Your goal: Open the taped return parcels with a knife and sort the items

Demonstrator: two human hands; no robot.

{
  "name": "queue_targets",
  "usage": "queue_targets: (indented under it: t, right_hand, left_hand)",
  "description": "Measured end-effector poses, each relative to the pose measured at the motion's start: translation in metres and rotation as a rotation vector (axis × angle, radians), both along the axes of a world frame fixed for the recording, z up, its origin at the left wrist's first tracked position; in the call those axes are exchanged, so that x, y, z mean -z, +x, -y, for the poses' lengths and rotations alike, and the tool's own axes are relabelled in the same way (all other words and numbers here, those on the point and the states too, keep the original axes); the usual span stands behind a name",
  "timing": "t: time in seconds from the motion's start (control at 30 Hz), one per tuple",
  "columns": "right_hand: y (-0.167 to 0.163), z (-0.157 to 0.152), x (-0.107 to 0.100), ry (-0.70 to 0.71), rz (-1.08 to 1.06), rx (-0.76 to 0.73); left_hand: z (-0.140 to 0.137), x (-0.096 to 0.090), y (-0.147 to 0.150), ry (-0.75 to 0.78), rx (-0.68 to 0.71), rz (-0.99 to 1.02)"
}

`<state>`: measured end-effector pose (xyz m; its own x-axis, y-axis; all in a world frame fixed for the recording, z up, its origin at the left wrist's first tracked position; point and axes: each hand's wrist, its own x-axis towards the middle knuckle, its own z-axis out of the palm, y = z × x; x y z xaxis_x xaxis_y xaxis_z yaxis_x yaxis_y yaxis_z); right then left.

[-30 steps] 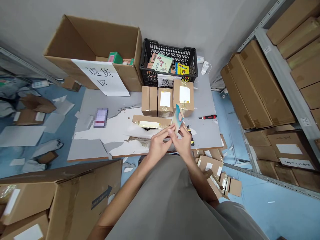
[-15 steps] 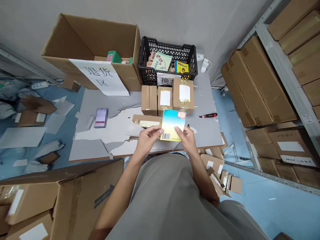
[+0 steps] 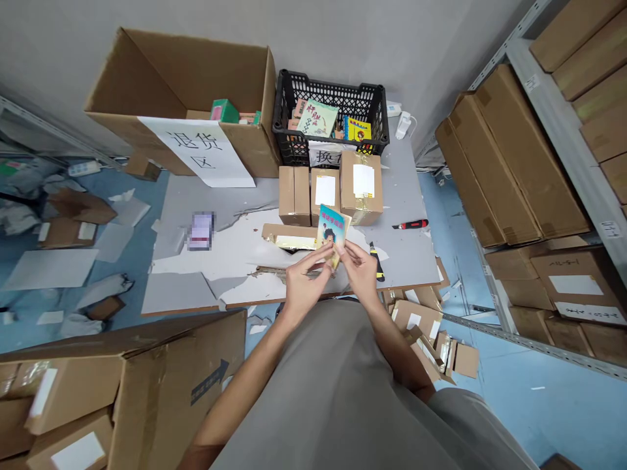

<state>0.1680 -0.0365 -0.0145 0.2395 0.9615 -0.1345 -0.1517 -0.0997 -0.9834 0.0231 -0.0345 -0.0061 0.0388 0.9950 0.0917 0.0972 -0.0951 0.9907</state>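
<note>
Right now, you have both hands on a small printed item

At the far left, low down, a big carton [image 3: 169,385] with a dark arrow on its side has smaller boxes in it. Beyond it, an open carton [image 3: 220,65] bearing a paper sign [image 3: 198,153] stands at the back left of your table [image 3: 179,290], and a pixelated rectangle [image 3: 200,230] lies in front of it. Further right, a low taped box [image 3: 291,238] lies just beyond your left hand [image 3: 306,281], whose fingers are pinched on the lower part of a flat printed item [image 3: 332,224]. You have it tilted up above the table, before three small cartons [image 3: 294,196]; behind them is a black crate [image 3: 294,153] of printed goods. Your right hand [image 3: 360,269] has its thumb and fingers close together at the item's lower right edge. Just right of that hand lies a yellow-and-black cutter [image 3: 377,264], then a red-and-black knife [image 3: 414,224]. At the far right, a metal shelf [image 3: 563,124] carries stacked cartons [image 3: 514,150].
</note>
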Motion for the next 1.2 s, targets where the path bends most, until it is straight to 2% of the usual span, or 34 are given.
queue_targets:
  t: [0.2,0.33,0.43,0.6,0.77,0.93,1.0,1.1,1.2]
  right_hand:
    - [0.033,-0.003,-0.005,-0.07,-0.089,-0.049]
    - [0.04,0.001,-0.006,-0.093,-0.176,-0.1]
    - [0.04,0.001,-0.004,-0.096,-0.215,-0.132]
    - [0.039,-0.001,-0.001,-0.113,-0.222,-0.167]
    - [0.041,-0.003,-0.001,-0.061,-0.108,-0.151]
    - [0.042,-0.007,-0.008,0.139,0.106,-0.179]
    - [0.042,-0.008,-0.01,0.217,0.158,-0.2]
    - [0.042,-0.009,-0.009,0.285,0.159,-0.212]
    - [0.043,-0.008,-0.007,0.294,0.163,-0.235]
  left_hand:
    - [-0.026,-0.005,-0.037,-0.12,-0.139,0.035]
    - [-0.038,-0.009,-0.057,-0.283,-0.022,0.132]
    - [-0.039,-0.008,-0.057,-0.333,0.063,0.154]
    - [-0.038,-0.004,-0.049,-0.358,0.007,0.144]
    - [-0.038,-0.006,-0.051,-0.271,0.021,0.083]
    - [-0.035,-0.013,-0.051,0.005,0.013,-0.022]
    - [-0.033,-0.016,-0.05,0.063,0.004,-0.042]
    - [-0.032,-0.018,-0.049,0.045,0.003,-0.005]
    - [-0.031,-0.017,-0.05,-0.019,0.026,0.049]
